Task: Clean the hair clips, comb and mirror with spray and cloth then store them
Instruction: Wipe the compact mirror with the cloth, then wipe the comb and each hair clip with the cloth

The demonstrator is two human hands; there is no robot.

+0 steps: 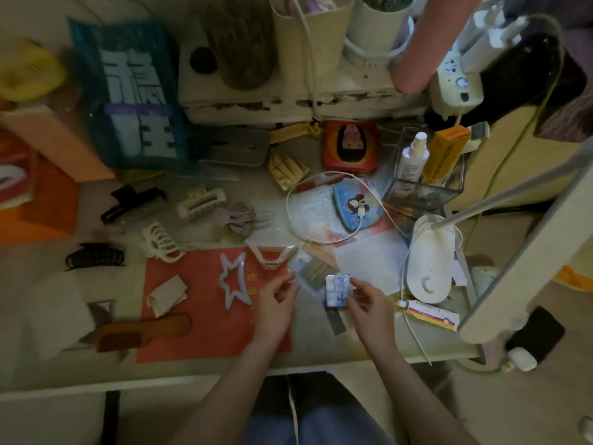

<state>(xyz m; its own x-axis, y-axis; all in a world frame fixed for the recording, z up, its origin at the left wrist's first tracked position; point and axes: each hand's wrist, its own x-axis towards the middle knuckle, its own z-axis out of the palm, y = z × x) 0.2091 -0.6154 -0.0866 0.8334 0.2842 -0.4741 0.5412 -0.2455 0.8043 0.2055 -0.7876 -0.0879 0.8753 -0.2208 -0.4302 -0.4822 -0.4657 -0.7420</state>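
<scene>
Meanwhile, near the table's (205, 370) front edge, my right fingers (352, 302) pinched a small blue packet (337, 290) while my left fingers (285, 282) curled loosely, empty.

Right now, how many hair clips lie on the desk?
7 that I can tell: black claw, beige clip, mauve clip, cream claw, black clip, star clip, pink triangle clip. Clutter may hide more.

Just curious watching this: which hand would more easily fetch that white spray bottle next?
The right hand, probably: the white spray bottle stands in the clear box on its side. But it holds a small blue packet; the left hand looks free.
</scene>
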